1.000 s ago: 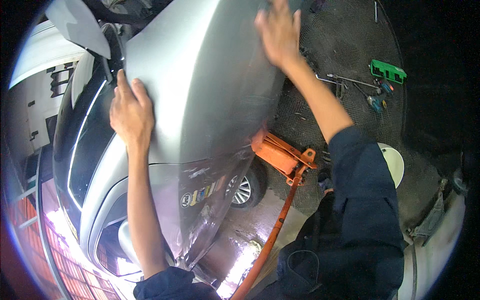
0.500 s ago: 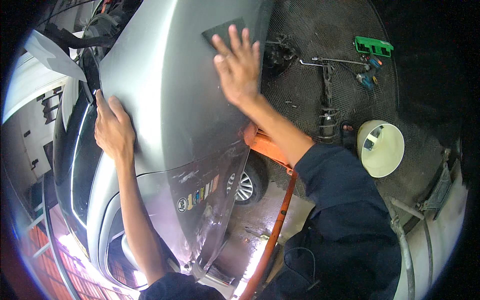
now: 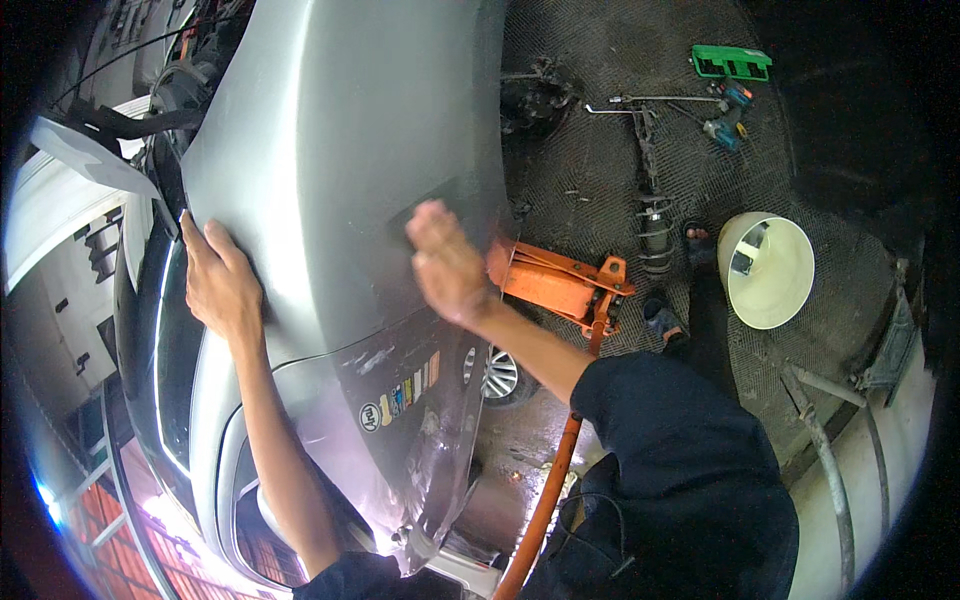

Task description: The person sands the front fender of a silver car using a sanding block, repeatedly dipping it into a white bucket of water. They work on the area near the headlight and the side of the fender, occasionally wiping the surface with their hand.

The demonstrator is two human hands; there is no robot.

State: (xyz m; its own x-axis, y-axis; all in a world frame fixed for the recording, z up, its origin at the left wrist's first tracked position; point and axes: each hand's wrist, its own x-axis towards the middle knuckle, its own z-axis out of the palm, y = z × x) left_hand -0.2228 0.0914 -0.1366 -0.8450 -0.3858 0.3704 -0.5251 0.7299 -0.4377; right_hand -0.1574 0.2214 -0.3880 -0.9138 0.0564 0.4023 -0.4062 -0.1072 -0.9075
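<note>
A large silver car body panel [image 3: 340,150] fills the upper left of the view, seen from above. My left hand [image 3: 218,285] lies flat on the panel's left edge, fingers spread. My right hand [image 3: 447,262] is blurred with its fingers together, flat over the panel's right side near its edge; whether it touches the metal I cannot tell. Neither hand holds anything. Small coloured stickers [image 3: 405,393] sit on the lower part of the panel, below my right hand. Both forearms come up from the lower edge in dark blue sleeves.
An orange floor jack [image 3: 560,285] with a long orange handle [image 3: 540,500] lies on the dark floor just right of the panel. A cream bucket [image 3: 768,270], suspension parts [image 3: 655,215], a green tool [image 3: 732,62] and a wheel [image 3: 495,372] are nearby.
My right hand has slid down the panel from its top edge toward me. My left hand stays on the panel's left edge. The view has shifted, showing more of the floor at right.
</note>
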